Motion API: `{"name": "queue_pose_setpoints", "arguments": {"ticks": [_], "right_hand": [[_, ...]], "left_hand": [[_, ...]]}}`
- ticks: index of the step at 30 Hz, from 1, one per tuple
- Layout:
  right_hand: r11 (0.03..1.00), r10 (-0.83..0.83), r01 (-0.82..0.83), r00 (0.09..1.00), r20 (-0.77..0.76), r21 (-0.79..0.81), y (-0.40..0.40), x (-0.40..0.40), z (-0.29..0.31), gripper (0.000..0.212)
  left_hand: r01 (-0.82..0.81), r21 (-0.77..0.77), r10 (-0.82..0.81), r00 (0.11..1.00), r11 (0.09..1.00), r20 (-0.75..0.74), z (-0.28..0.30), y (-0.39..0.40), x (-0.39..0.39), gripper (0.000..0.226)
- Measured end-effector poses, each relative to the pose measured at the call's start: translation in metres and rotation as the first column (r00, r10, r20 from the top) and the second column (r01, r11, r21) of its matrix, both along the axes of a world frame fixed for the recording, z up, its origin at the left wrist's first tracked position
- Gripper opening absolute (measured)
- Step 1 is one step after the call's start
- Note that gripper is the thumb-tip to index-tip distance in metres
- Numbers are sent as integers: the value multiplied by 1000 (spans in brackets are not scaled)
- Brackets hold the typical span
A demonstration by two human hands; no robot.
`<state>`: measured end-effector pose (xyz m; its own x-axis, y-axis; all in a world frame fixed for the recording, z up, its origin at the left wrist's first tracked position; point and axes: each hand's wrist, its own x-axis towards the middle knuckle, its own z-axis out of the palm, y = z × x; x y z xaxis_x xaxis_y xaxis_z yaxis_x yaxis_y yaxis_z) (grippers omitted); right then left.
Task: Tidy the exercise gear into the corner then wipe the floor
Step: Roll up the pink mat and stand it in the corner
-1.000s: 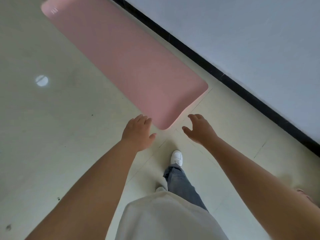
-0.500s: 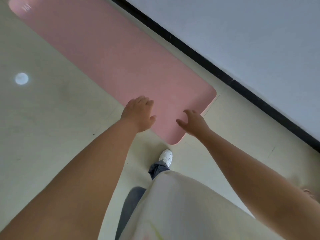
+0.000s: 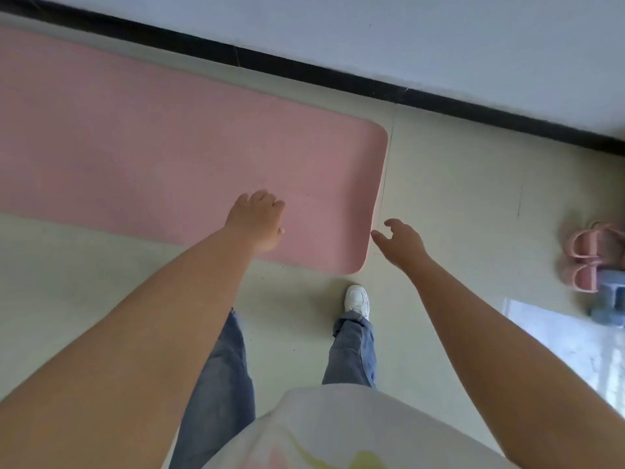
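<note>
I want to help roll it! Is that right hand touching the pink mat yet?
Cannot tell. In the head view the right hand reaches beside the pink mat's end, height unclear.

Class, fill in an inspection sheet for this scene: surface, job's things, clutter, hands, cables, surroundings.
Surface: pale tiled floor, a bright patch of light at the right edge.
Job's things: pink mat flat and unrolled along the wall; blue dumbbell at the right edge.
Clutter: pink sandals beside the dumbbell.
Hands: left hand over the mat near its end, holding nothing; right hand open by the mat's corner.
Cables: nothing seen.
Surroundings: grey wall with black skirting.
</note>
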<state>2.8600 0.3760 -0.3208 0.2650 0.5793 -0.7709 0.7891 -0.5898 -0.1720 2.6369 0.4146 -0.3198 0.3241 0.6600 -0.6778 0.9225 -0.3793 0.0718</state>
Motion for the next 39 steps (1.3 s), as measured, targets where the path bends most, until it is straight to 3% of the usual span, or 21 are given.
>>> {"name": "queue_pose_setpoints", "arguments": {"ticks": [5,10,14,18,22,26,33,37,39], "right_hand": [[984,-165,165,986,0,-68,-36,-31,-61,48],[968,-190,176,979,-67,-178,-73,-62,-156,49],[974,-168,157,984,-59,-163,-81,-56,-249,50],[979,-158,162,986,43,-124,-81,-23,-344,47],[930,-331,357,917,221,-86,-67,32,-423,47],[867,-491,494,826,276,63,-42,68,-479,54],[749,-619,532,774,133,396,-4,80,-503,42],[698,-677,649,736,-17,303,17,73,-491,59],[656,-697,731,682,-220,189,21,72,-485,55]], "left_hand": [[185,-12,-185,983,983,11,-60,10,-12,40],[251,-85,-256,965,964,-50,-152,-4,-10,37],[290,-82,-294,955,953,-37,-244,-13,12,37],[316,-53,-318,948,947,-22,-343,-12,34,37],[350,-26,-351,936,936,-29,-432,-2,49,37],[386,90,-389,921,918,24,-501,20,69,35],[354,246,-398,904,902,160,-551,50,84,34],[188,156,-226,932,970,283,-546,58,89,33],[136,114,-167,924,984,345,-543,63,86,33]]}}
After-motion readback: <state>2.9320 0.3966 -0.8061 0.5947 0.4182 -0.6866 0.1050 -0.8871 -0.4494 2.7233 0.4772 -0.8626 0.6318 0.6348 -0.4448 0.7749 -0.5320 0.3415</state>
